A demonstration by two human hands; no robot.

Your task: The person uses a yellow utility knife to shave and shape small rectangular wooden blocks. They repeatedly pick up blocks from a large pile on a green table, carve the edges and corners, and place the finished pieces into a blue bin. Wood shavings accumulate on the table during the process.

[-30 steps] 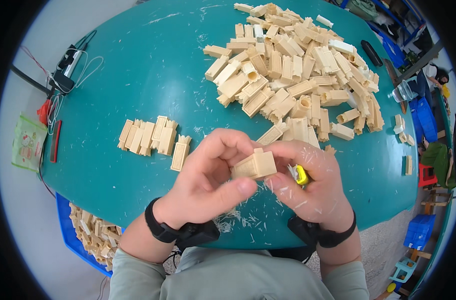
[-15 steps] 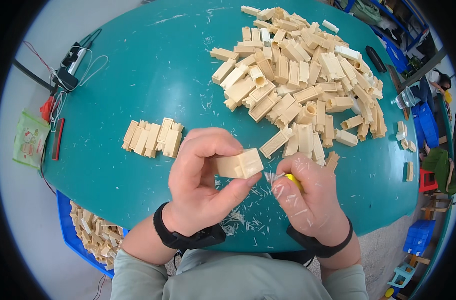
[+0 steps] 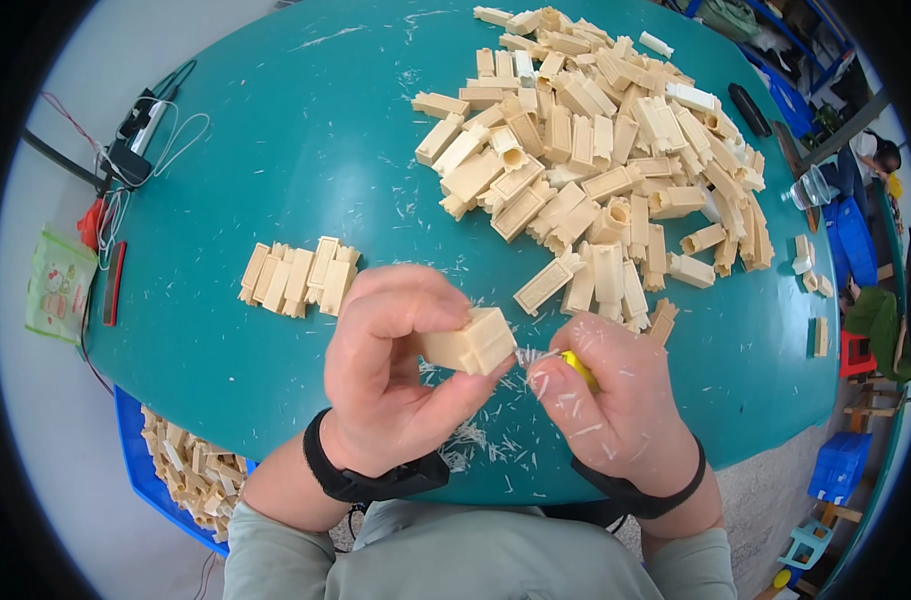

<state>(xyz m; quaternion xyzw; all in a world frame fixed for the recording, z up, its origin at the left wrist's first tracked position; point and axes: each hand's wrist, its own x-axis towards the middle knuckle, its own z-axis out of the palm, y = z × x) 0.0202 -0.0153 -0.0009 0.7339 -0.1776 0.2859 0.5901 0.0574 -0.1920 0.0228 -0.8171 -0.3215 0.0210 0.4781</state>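
My left hand (image 3: 386, 365) is closed around a cream plastic block (image 3: 476, 343), thumb below it and fingers over the top. Its squared end points right, toward my right hand (image 3: 616, 395). That hand is closed on a yellow-handled trimming knife (image 3: 579, 370); most of the handle is hidden in the fist. The knife's thin tip lies at the block's lower right edge; whether it touches, I cannot tell. Pale shavings cling to the tip, my right thumb and the back of the hand. More shavings (image 3: 466, 440) litter the table beneath.
A large heap of similar cream blocks (image 3: 586, 140) covers the far right of the green table (image 3: 276, 130). A small row of blocks (image 3: 298, 278) lies left of my left hand. At lower left stands a blue bin (image 3: 136, 455) full of blocks. A power strip (image 3: 148, 125) sits on the left edge.
The block has tilted and shifted slightly left and down in my left hand. My right hand has moved a little left, bringing the knife's tip closer under the block's corner.
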